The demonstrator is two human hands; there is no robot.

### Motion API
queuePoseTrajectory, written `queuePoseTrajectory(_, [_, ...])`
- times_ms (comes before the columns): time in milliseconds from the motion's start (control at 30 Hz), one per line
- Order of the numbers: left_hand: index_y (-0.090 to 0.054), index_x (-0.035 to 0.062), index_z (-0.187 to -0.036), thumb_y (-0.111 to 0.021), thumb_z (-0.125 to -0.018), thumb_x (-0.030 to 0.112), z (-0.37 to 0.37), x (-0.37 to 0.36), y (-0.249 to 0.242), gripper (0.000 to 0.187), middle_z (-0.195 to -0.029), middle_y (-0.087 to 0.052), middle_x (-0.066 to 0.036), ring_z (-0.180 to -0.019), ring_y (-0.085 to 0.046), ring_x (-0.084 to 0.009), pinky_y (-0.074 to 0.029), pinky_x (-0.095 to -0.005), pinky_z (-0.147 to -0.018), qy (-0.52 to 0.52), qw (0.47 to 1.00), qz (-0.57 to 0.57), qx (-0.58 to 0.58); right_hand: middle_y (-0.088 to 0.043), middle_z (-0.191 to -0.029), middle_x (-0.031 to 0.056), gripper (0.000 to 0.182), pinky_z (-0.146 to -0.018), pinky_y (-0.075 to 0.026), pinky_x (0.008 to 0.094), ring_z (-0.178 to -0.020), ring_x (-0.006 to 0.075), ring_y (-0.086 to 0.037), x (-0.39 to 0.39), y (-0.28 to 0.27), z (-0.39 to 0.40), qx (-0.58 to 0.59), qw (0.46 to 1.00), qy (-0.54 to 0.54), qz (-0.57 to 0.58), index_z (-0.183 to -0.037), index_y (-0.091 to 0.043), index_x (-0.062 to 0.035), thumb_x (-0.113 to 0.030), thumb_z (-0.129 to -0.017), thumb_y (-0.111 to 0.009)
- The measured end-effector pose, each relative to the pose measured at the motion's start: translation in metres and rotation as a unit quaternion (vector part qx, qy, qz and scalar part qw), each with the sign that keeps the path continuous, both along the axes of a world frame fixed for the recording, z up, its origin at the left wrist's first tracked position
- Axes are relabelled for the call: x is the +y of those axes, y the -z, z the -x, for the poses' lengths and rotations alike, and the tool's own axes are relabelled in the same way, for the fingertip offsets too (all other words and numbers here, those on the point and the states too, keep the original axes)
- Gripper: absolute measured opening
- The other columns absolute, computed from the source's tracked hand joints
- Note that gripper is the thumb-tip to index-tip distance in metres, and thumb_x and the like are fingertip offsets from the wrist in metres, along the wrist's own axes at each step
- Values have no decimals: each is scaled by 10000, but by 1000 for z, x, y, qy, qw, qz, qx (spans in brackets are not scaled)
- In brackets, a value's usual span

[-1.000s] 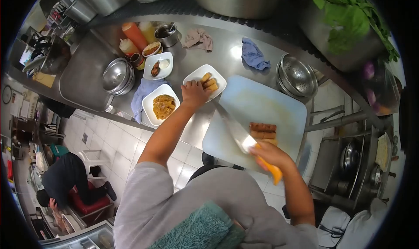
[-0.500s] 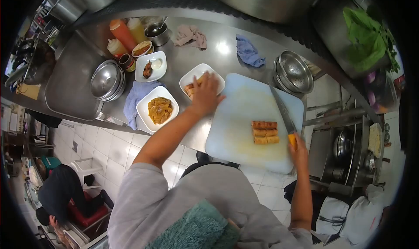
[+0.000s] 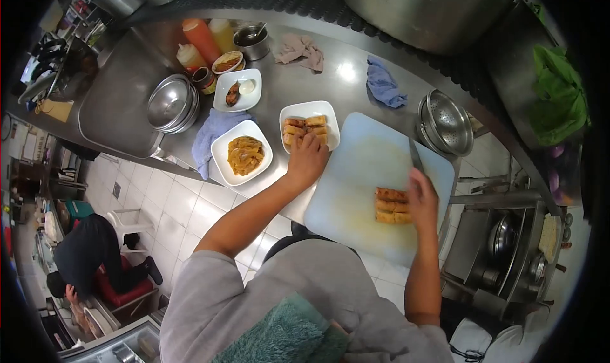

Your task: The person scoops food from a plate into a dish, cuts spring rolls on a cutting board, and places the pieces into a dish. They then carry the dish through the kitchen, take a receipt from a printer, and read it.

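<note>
Touching the fried rolls (image 3: pixel 294 131) in the bowl (image 3: pixel 318 107), just left of the cutting board (image 3: pixel 356 166), with bent fingers of the left hand (image 3: pixel 309 162) (gripping or only pressing, cannot tell), so might crush them through too hard a push. With the right hand (image 3: pixel 423 198) too blurred to call closed or loose around the knife (image 3: pixel 415 154), might nick a finger by brushing the blade, or scatter the other rolls (image 3: pixel 391 206) on the board by bumping them.

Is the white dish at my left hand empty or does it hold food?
Not empty: browned roll pieces show inside the white dish.
</note>
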State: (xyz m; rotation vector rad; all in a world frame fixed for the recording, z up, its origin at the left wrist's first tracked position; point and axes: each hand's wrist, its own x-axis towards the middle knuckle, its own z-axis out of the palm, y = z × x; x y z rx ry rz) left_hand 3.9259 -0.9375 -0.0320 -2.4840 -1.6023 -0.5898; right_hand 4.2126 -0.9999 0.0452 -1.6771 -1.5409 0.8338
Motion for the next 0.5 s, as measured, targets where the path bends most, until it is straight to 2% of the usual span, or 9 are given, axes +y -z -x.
queuePoseTrajectory(33, [-562,49,-800,-534,-745,133,4,0,-2,104,-903,-527,-117,-1047,-460,-286,-333,-515,-915,6,1000,6,1,-600,-1079,68,332,-777,-466,293,-934,173,-570,19,8,17,23,999,-42,7,-1165,-542,-84,-125,-841,-601])
queuePoseTrajectory(100, [-573,51,-891,-545,-761,164,23,10,-8,174,-967,-525,-116,-1070,-449,-288,-326,-517,-927,-12,996,73,-53,-598,-1056,62,329,-776,-471,294,-923,165,-574,58,15,58,-29,983,-169,-60,-1146,-540,-83,-111,-826,-611])
queuePoseTrajectory(133, [-579,52,-937,-551,-769,179,35,17,-11,212,-999,-524,-116,-1082,-443,-289,-322,-518,-934,-20,991,107,-80,-588,-1017,76,353,-779,-474,297,-903,194,-580,72,11,82,-35,973,-210,-90,-1132,-536,-73,-96,-793,-632])
queuePoseTrajectory(167, [-552,56,-1021,-562,-775,223,47,25,-17,298,-1069,-507,-119,-1127,-417,-291,-311,-518,-953,-6,991,116,-74,-570,-1023,80,391,-806,-468,314,-941,228,-566,87,16,102,-86,953,-256,-138,-1142,-526,-77,-103,-771,-645])
queuePoseTrajectory(233, [-499,63,-1189,-586,-786,310,69,40,-27,481,-1209,-471,-126,-1218,-364,-296,-287,-516,-992,23,988,135,-65,-509,-1155,94,518,-909,-418,370,-1123,254,-468,115,29,135,-170,921,-330,-118,-1199,-473,-62,-176,-734,-670])
queuePoseTrajectory(333, [-338,80,-1351,-570,-779,484,81,59,-23,737,-1371,-358,-115,-1333,-228,-281,-194,-524,-1055,56,974,209,70,-486,-1204,104,636,-973,-368,389,-1181,266,-418,144,64,164,-244,871,-380,-195,-1241,-431,-59,-231,-694,-705])
queuePoseTrajectory(433, [-250,85,-1393,-488,-794,584,78,66,-16,815,-1422,-295,-102,-1372,-140,-256,-106,-525,-1084,53,944,271,180,-516,-1155,98,593,-981,-343,378,-1137,272,-449,163,84,172,-292,829,-403,-253,-1151,-496,-60,-335,-668,-703])
queuePoseTrajectory(500, [-239,86,-1398,-451,-805,601,78,64,-12,814,-1427,-283,-100,-1374,-128,-253,-82,-532,-1083,44,947,260,183,-525,-1149,94,589,-988,-333,369,-1139,263,-452,173,89,172,-299,824,-428,-218,-1153,-496,-69,-321,-663,-706])
